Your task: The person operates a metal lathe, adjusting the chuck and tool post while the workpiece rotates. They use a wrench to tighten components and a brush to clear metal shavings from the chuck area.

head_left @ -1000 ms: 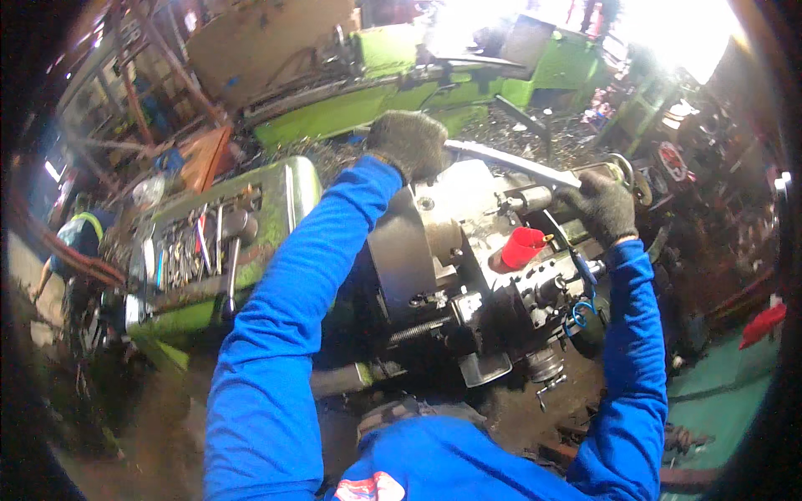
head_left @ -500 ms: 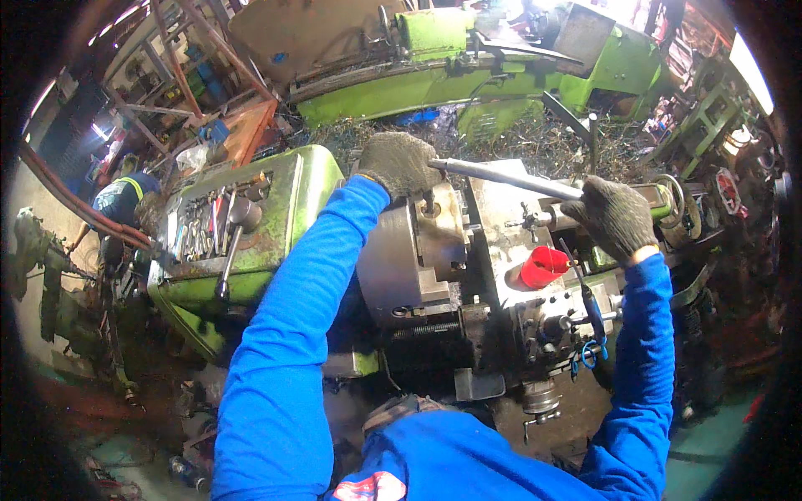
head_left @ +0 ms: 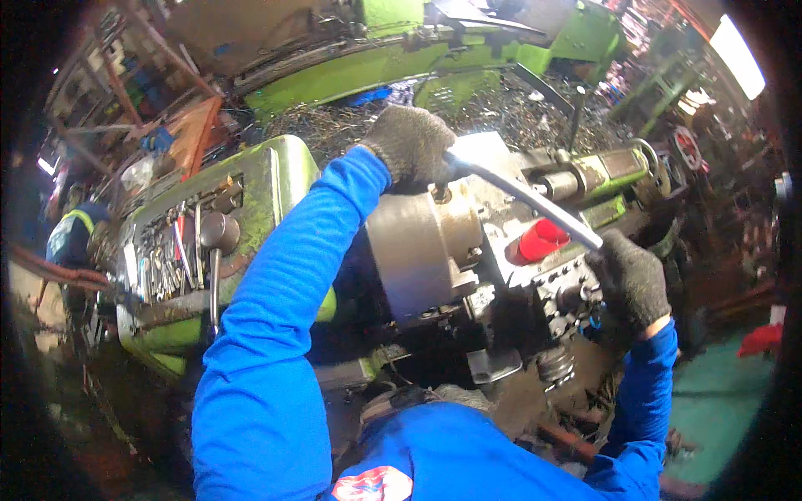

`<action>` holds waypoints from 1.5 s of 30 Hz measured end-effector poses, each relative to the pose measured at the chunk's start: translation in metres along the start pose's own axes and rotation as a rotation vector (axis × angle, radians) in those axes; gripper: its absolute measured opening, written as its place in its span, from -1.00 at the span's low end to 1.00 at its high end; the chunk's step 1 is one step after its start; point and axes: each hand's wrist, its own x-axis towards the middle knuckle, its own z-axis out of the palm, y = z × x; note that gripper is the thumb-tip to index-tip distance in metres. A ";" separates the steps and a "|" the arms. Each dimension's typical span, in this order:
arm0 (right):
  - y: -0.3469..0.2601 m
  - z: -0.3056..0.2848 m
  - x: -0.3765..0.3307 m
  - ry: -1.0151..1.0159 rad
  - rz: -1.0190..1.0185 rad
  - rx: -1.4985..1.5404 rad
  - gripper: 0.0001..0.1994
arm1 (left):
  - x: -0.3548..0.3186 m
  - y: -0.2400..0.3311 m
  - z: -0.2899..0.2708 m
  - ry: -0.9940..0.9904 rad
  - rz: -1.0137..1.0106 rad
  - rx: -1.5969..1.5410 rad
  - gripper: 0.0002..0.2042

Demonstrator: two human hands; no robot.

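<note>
A long grey metal pipe (head_left: pixel 535 200) slants down to the right across the lathe. My left hand (head_left: pixel 409 146), in a dark knitted glove, is closed round its upper left end, just above the lathe chuck (head_left: pixel 418 250). Gloved the same way, my right hand (head_left: pixel 631 280) grips the lower right end. What sits under my left palm, between pipe and chuck, is mostly hidden. Beneath the pipe, a red cup (head_left: pixel 541 240) stands on the lathe carriage beside the tool post (head_left: pixel 572 292).
Wrenches and other hand tools (head_left: pixel 171 259) lie on the green headstock (head_left: pixel 280 179) at left, near a ball-ended lever (head_left: pixel 219 234). Metal shavings (head_left: pixel 326 117) pile up behind the lathe. The tailstock (head_left: pixel 614 167) stands at right. Another person (head_left: pixel 73 234) bends at far left.
My right hand has come down and nearer, swinging the pipe to a steeper slant. My left hand still holds the other end above the chuck. The whole view has shifted and turned slightly.
</note>
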 end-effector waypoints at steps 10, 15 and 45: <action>-0.040 0.016 0.019 0.046 0.401 -0.266 -0.22 | -0.009 -0.053 0.012 0.147 0.273 -0.170 -0.68; -0.061 0.018 0.021 0.007 0.541 -0.339 -0.15 | -0.001 -0.050 0.017 0.048 0.051 0.002 -0.69; -0.052 0.005 -0.026 0.223 0.325 -0.166 -0.50 | 0.004 -0.050 0.005 0.367 0.156 0.118 -0.68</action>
